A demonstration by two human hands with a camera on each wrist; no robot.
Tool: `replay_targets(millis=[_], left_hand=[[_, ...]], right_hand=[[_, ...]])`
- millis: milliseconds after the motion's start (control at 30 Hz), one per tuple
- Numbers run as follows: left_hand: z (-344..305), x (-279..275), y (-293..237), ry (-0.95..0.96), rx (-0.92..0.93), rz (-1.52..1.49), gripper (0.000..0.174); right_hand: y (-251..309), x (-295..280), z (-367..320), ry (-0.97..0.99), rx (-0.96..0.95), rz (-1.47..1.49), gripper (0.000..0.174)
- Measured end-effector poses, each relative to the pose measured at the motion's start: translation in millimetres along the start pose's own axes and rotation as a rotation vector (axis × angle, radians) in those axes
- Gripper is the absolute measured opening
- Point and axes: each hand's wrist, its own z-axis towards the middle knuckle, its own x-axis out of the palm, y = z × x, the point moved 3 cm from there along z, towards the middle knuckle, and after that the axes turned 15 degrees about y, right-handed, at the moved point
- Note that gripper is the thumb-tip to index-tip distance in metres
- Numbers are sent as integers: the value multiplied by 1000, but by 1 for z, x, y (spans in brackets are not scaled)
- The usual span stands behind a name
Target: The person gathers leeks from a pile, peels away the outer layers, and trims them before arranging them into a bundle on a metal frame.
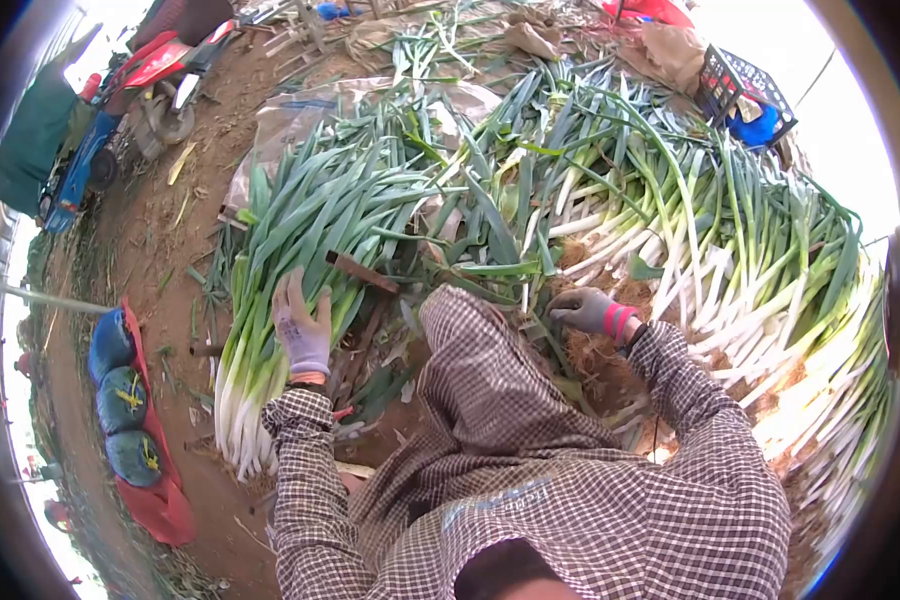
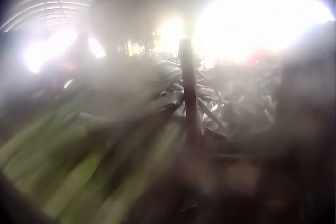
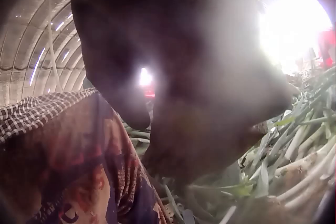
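My left hand (image 1: 302,335), in a pale purple glove, rests with fairly straight fingers on a thick pile of leeks (image 1: 255,350). Their white ends point toward me and the green leaves spread away. In the left wrist view the leek stalks (image 2: 79,182) are blurred. My right hand (image 1: 592,312), in a grey glove with a pink cuff, is low beside my knee, just above a brown clump of roots (image 1: 602,365). Its fingers point left with the tips bent down among leaves. In the right wrist view it is a dark shape (image 3: 210,77); I cannot tell whether it holds anything.
An upright brown post (image 1: 362,272) stands between the left pile and my knee. More leeks (image 1: 710,250) lie in a long row on the right. Tied blue-green bundles (image 1: 125,400) on red cloth lie far left. A black crate (image 1: 745,95) and a parked vehicle (image 1: 120,120) stand farther back.
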Motion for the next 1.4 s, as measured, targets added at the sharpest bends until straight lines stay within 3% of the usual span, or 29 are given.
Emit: replay_targets(millis=[100,133,233,267,367,400,467,533,600,667,700,767,800,900,1033,1133,1267,1300,1400], left_hand=[[65,30,1,86,46,-71,39],[88,36,-5,67,78,-119,28],[131,75,-3,555,-238,-290,21],[135,88,-3,596,-184,-326,29],[137,89,-10,521,4,-24,36],[137,90,-12,541,-29,-30,37],[139,87,-17,563,-103,-39,40],[142,86,-19,597,-114,-27,37],[145,89,-15,622,-130,-21,37],[144,93,-13,661,-145,-37,40],[144,94,-12,683,-155,-32,39],[145,93,-12,722,-169,-32,39],[149,90,-15,734,-173,-21,37],[148,90,-15,673,-154,-84,30],[145,91,-13,668,-135,-70,33],[144,90,-15,656,-143,-39,37],[139,93,-9,634,-127,31,34],[138,94,-8,606,-119,27,35],[137,95,-6,513,-97,31,35]], right_hand=[[-12,-9,47,58,18,34,35],[-9,-14,66,59,-2,-18,37],[13,-45,126,114,3,-138,35],[19,-55,154,101,-31,-236,30],[37,-78,260,76,-149,-647,25],[39,-79,299,62,-154,-683,23],[33,-77,377,-75,-312,-834,30],[18,-78,457,-397,-308,-823,38],[-8,-84,534,-523,-196,-727,42],[-12,-99,580,-216,92,-428,46],[0,-108,563,-187,296,-390,46],[-17,-107,584,-342,182,-255,44],[2,-115,558,-269,207,-119,36],[8,-119,483,-143,-126,-835,32],[-3,-143,333,-231,-138,-989,28],[-42,-149,278,-250,-201,-1129,20],[-39,-155,200,-356,-339,-925,28],[-38,-153,184,-383,-279,-808,31],[11,-157,120,-433,-419,-628,34]])
